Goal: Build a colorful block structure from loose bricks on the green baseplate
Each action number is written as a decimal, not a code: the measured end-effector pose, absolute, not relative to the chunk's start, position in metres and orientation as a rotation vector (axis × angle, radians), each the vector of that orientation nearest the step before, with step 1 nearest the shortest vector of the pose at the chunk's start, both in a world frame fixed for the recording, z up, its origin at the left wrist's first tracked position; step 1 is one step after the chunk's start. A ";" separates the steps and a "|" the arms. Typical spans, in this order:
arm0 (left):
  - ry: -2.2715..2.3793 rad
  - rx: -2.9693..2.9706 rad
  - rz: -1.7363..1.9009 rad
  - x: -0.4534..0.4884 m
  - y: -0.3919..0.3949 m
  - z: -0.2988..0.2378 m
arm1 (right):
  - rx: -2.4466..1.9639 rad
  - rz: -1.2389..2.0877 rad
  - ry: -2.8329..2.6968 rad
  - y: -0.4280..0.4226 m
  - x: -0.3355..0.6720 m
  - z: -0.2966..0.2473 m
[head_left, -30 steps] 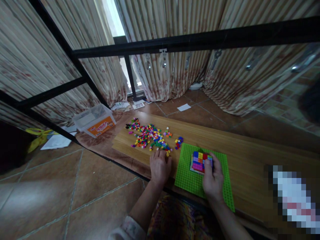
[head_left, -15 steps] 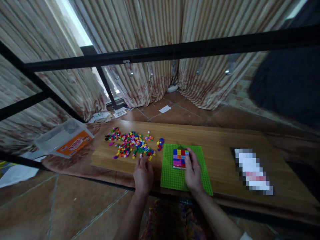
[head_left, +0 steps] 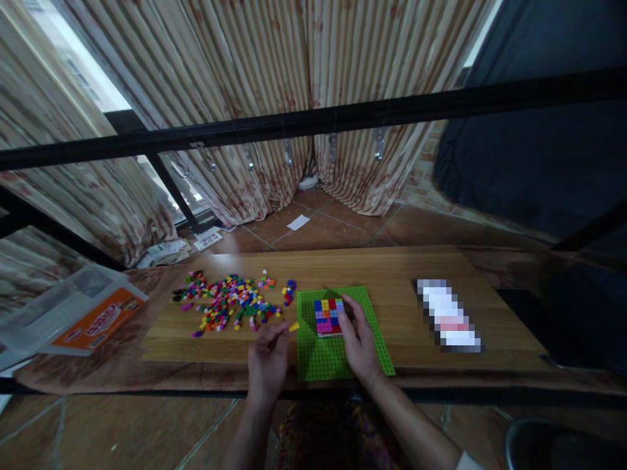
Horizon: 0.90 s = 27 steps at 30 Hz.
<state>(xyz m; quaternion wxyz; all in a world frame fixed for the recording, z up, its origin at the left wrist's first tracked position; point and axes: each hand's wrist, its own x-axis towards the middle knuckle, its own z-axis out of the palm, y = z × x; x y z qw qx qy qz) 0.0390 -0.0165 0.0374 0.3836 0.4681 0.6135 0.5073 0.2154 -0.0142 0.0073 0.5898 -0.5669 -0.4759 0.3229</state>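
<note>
My left hand (head_left: pixel 268 356) pinches a small yellow toy brick (head_left: pixel 294 327) between thumb and fingertips, at the left edge of a green studded baseplate (head_left: pixel 318 362). A square block of multicoloured bricks (head_left: pixel 327 317) is over the middle of that plate. Around its right side my right hand (head_left: pixel 361 339) is closed, thumb near and fingers on the far side. Whether the block is pressed onto the studs or just held there I cannot tell. Left of the plate spreads a pile of loose bricks (head_left: pixel 230 300), with a few blue, red and yellow ones (head_left: pixel 289 292) nearer the plate.
Everything stands on a low wooden table (head_left: pixel 411 261). A clear plastic box with an orange label (head_left: pixel 98 323) lies tilted at the left end. To the right is a pixelated flat object (head_left: pixel 448 314). A black metal rail (head_left: pixel 294 121) crosses before the curtains (head_left: pixel 235 78).
My left hand has lifted the yellow brick from the pile's near edge and brought it beside the baseplate. My right hand stays at the block. The camera view has swung right.
</note>
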 end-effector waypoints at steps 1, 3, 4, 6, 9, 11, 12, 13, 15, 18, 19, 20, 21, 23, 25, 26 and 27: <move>1.553 1.154 1.269 0.042 -0.017 0.041 | -1.327 0.733 -1.142 -0.018 0.219 0.008; 1.504 1.077 1.236 0.048 -0.018 0.047 | -1.347 0.680 -1.213 -0.025 0.224 0.010; 1.468 1.047 1.226 0.050 -0.018 0.049 | -1.357 0.650 -1.246 -0.028 0.225 0.012; 1.403 1.031 1.209 0.054 -0.019 0.054 | -1.366 0.576 -1.308 -0.032 0.227 0.019; 1.380 1.110 1.196 0.058 -0.020 0.061 | -1.343 0.455 -1.413 -0.036 0.225 0.033; 1.379 1.187 1.183 0.060 -0.021 0.065 | -1.316 0.409 -1.508 -0.037 0.223 0.042; 1.370 1.219 1.169 0.062 -0.022 0.067 | -1.302 0.397 -1.559 -0.037 0.222 0.046; 1.356 1.247 1.154 0.063 -0.023 0.068 | -1.288 0.386 -1.601 -0.037 0.222 0.049; 1.318 1.284 1.128 0.067 -0.025 0.068 | -1.271 0.366 -1.661 -0.037 0.221 0.052; 1.267 1.285 1.120 0.071 -0.028 0.064 | -1.269 0.342 -1.689 -0.038 0.222 0.051; 1.258 1.280 1.118 0.072 -0.030 0.062 | -1.271 0.347 -1.694 -0.039 0.223 0.050; 1.255 1.274 1.116 0.073 -0.031 0.061 | -1.272 0.357 -1.701 -0.040 0.225 0.048; 1.257 1.268 1.114 0.074 -0.032 0.060 | -1.274 0.369 -1.709 -0.041 0.226 0.047; 1.265 1.259 1.105 0.074 -0.034 0.059 | -1.279 0.391 -1.732 -0.044 0.228 0.044; 1.267 1.248 1.102 0.075 -0.035 0.060 | -1.285 0.396 -1.749 -0.046 0.230 0.041; 1.264 1.247 1.102 0.075 -0.036 0.060 | -1.288 0.395 -1.750 -0.047 0.230 0.041; 1.259 1.252 1.101 0.076 -0.036 0.061 | -1.292 0.395 -1.748 -0.047 0.231 0.040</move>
